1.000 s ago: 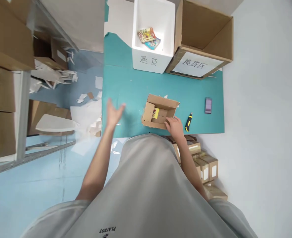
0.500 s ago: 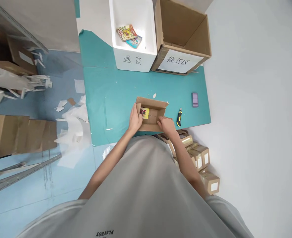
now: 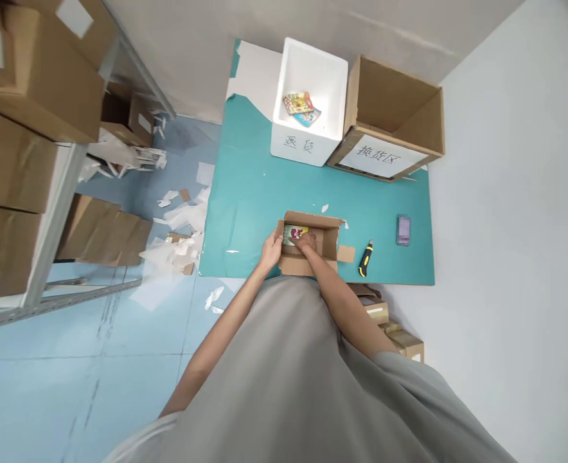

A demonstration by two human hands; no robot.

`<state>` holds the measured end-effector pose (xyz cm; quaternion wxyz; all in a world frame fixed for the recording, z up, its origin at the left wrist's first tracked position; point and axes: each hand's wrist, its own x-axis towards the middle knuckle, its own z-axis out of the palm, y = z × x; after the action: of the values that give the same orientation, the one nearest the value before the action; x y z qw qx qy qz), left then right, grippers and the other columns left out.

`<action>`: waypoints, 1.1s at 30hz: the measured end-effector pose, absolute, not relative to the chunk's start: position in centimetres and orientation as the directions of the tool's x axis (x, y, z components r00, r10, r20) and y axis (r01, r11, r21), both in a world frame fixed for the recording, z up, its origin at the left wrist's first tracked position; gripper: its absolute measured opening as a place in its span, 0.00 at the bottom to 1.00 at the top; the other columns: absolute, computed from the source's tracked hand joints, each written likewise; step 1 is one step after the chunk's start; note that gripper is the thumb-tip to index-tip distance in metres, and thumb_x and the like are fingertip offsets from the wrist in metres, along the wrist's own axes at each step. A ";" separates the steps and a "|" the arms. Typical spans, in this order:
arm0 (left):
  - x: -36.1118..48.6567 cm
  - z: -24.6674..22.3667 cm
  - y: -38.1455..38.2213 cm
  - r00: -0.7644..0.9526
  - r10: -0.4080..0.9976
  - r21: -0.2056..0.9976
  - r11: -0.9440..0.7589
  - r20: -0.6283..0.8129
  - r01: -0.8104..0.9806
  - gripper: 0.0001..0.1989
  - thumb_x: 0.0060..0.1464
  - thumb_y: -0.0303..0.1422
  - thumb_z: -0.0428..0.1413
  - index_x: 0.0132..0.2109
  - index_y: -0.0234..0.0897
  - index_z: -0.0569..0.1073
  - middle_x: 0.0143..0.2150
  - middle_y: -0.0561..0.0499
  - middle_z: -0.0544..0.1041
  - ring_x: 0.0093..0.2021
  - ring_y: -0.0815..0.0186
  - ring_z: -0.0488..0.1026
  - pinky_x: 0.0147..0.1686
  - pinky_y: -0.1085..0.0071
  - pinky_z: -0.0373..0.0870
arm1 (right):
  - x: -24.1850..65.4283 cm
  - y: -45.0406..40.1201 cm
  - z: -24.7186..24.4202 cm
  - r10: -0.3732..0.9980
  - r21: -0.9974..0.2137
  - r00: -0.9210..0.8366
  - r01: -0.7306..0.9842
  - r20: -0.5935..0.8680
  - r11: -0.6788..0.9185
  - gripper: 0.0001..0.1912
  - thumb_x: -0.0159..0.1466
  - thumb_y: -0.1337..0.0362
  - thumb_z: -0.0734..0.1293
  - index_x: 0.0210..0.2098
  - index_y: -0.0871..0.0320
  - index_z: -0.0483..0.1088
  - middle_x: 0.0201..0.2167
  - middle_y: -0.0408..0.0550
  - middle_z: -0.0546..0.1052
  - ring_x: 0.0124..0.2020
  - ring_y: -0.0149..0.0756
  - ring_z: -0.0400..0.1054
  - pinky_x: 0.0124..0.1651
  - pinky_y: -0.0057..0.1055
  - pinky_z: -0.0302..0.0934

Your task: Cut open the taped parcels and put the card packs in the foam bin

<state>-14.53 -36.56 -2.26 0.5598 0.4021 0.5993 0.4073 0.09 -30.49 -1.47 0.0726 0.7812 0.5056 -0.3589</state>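
Observation:
A small open cardboard box [image 3: 309, 265] lies near the front edge of the green table. My left hand [image 3: 271, 249] grips its left wall, fingers wrapped on the cardboard. Inside the box, my right hand [image 3: 306, 242] has its fingers on a colourful booklet [image 3: 293, 234] at the left end and is closed on it. The hand hides part of the booklet. A cardboard flap [image 3: 346, 253] sticks out at the box's right side.
A black and yellow cutter [image 3: 365, 259] and a purple pack [image 3: 403, 230] lie to the right on the table [image 3: 245, 193]. Behind stand a white foam box [image 3: 299, 143] holding booklets and a big cardboard box [image 3: 385, 161]. Shelves with cartons [image 3: 38, 71] are left.
My right hand has moved from the box's right wall into the box, onto the booklet. My left hand still holds the left wall. The view has shifted, showing more shelf cartons.

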 end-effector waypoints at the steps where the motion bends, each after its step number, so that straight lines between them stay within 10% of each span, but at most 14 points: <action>1: -14.6 -2.3 -36.8 -0.050 0.940 0.941 0.338 -0.336 0.026 0.22 0.63 0.36 0.52 0.59 0.34 0.78 0.59 0.41 0.82 0.63 0.49 0.76 0.70 0.50 0.66 | -0.1 -30.4 -1.5 0.702 -0.213 0.266 0.830 -0.661 -0.516 0.46 0.59 0.42 0.80 0.60 0.76 0.72 0.59 0.82 0.76 0.54 0.56 0.78 0.45 0.40 0.74; 9: -15.3 -2.0 -36.7 -0.160 0.907 0.909 0.407 -0.389 0.096 0.23 0.64 0.41 0.53 0.58 0.33 0.77 0.60 0.37 0.81 0.63 0.46 0.76 0.69 0.46 0.67 | 3.9 -31.7 0.4 0.697 -0.399 0.128 0.741 -0.705 -0.540 0.14 0.65 0.53 0.76 0.35 0.58 0.77 0.31 0.51 0.83 0.35 0.41 0.78 0.34 0.29 0.66; 15: -12.8 4.3 -37.6 -0.344 0.935 0.946 0.189 -0.092 0.263 0.39 0.61 0.49 0.65 0.73 0.40 0.65 0.77 0.36 0.63 0.78 0.47 0.60 0.76 0.49 0.58 | 9.2 -37.2 6.1 0.922 -0.881 0.037 0.283 -0.386 -0.380 0.22 0.64 0.41 0.72 0.36 0.53 0.71 0.27 0.40 0.77 0.21 0.30 0.65 0.24 0.27 0.59; 21: -5.9 9.9 -36.9 -0.088 0.943 0.941 0.306 -0.320 -0.142 0.25 0.56 0.53 0.68 0.52 0.39 0.80 0.57 0.38 0.83 0.60 0.49 0.80 0.62 0.51 0.76 | 10.6 -39.3 11.1 0.915 -0.911 0.096 -0.176 -0.392 -0.372 0.26 0.60 0.39 0.77 0.39 0.54 0.71 0.25 0.39 0.76 0.17 0.29 0.67 0.17 0.26 0.57; 26: -3.6 11.9 -34.8 -0.089 0.967 0.958 0.218 -0.238 -0.188 0.21 0.54 0.51 0.70 0.43 0.39 0.80 0.46 0.45 0.85 0.49 0.55 0.83 0.52 0.60 0.80 | 13.1 -38.3 12.3 0.949 -0.961 0.155 -0.014 -0.275 -0.276 0.24 0.68 0.40 0.70 0.46 0.54 0.71 0.34 0.45 0.80 0.24 0.32 0.72 0.24 0.29 0.67; 29: -3.3 12.8 -34.1 -0.104 0.975 0.972 0.177 -0.194 -0.153 0.21 0.55 0.51 0.69 0.43 0.39 0.79 0.44 0.46 0.85 0.45 0.57 0.83 0.43 0.64 0.80 | 14.6 -37.9 13.0 0.950 -0.953 0.310 0.271 -0.044 -0.132 0.25 0.70 0.43 0.69 0.57 0.54 0.70 0.53 0.57 0.80 0.46 0.43 0.78 0.44 0.40 0.77; 33: -1.6 14.3 -34.4 -0.078 0.984 0.981 0.150 -0.161 -0.127 0.17 0.58 0.49 0.69 0.44 0.41 0.80 0.44 0.47 0.85 0.41 0.57 0.84 0.42 0.63 0.81 | 14.7 -37.8 13.8 0.973 -0.861 0.154 0.502 0.174 0.075 0.25 0.67 0.49 0.73 0.59 0.50 0.73 0.67 0.57 0.73 0.70 0.52 0.66 0.71 0.53 0.65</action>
<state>-1.60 -34.37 14.28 0.5442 0.4058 0.5280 0.5103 14.74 -37.80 13.83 -0.4335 0.6237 0.5912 -0.2712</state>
